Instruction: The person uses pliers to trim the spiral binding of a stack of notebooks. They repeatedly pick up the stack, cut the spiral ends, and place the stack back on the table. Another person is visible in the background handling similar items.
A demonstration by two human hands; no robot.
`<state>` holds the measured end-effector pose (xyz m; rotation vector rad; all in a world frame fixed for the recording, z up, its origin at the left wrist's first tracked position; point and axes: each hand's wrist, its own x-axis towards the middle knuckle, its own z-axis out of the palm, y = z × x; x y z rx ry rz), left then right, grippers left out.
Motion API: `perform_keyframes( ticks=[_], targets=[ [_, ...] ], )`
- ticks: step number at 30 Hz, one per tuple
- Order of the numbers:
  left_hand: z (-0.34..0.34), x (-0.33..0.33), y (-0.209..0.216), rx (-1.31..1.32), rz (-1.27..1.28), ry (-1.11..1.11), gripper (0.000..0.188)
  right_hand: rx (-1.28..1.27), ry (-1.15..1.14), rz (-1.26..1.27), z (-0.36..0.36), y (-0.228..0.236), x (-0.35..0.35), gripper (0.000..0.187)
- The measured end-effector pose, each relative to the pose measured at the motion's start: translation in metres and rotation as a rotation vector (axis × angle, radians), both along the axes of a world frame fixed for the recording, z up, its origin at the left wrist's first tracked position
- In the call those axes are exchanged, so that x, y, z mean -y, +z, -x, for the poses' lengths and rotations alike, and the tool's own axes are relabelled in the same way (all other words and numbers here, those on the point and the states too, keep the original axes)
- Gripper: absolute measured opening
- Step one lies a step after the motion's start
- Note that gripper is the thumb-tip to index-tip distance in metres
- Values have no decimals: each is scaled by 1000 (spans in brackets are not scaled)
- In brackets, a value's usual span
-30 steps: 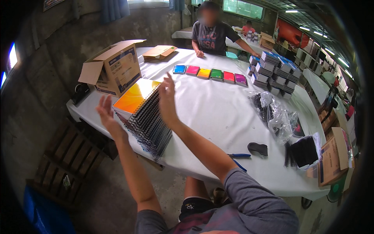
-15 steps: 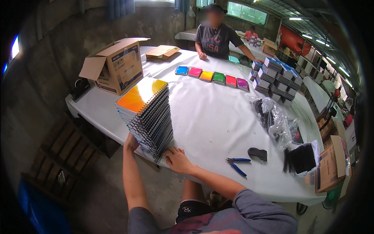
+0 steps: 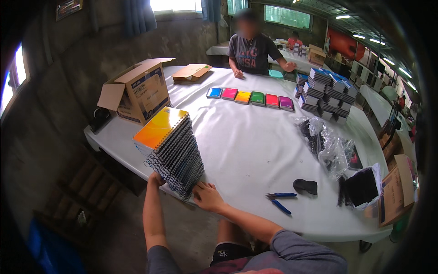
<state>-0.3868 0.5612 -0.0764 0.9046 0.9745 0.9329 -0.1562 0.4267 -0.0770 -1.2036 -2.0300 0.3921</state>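
Observation:
A tall stack of spiral notebooks (image 3: 179,153) stands at the table's near left edge, an orange-yellow cover on top and black wire bindings facing right. Low on its left side, my left hand (image 3: 156,178) grips the stack, its fingers mostly hidden by the notebooks. My right hand (image 3: 208,195) presses around the bottom right corner, fingers bent against the bindings. The stack leans slightly, and its lowest books lie between both hands.
Blue-handled cutters (image 3: 279,202) and a dark grey object (image 3: 305,187) lie to the right. Beyond are clear plastic wrap (image 3: 332,153), piled notebooks (image 3: 326,96), a row of small coloured notebooks (image 3: 250,98) and an open carton (image 3: 145,93). A co-worker (image 3: 252,52) stands across the table.
The co-worker's hand has come up off the piled notebooks. My view has shifted a little; both my hands stay at the base of the stack, which seems to lean more.

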Motion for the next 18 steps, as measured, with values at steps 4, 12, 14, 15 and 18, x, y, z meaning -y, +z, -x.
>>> perform_keyframes(
  ticks=[4, 12, 14, 15, 18],
  targets=[
    [-5, -2, 1, -8, 60, 27, 33, -39, 11, 97, -5, 0, 1, 20],
    [75, -71, -105, -117, 34, 112, 51, -125, 99, 222, 1, 17, 14, 21],
    [94, -77, -110, -136, -4, 138, 53, -147, 135, 165, 4, 15, 19, 22],
    [40, -79, -109, -84, 19, 82, 53, -134, 70, 169, -14, 1, 19, 22],
    [-20, -51, -72, -35, 61, 55, 53, -164, -10, 206, -33, -8, 28, 22]
  ],
)
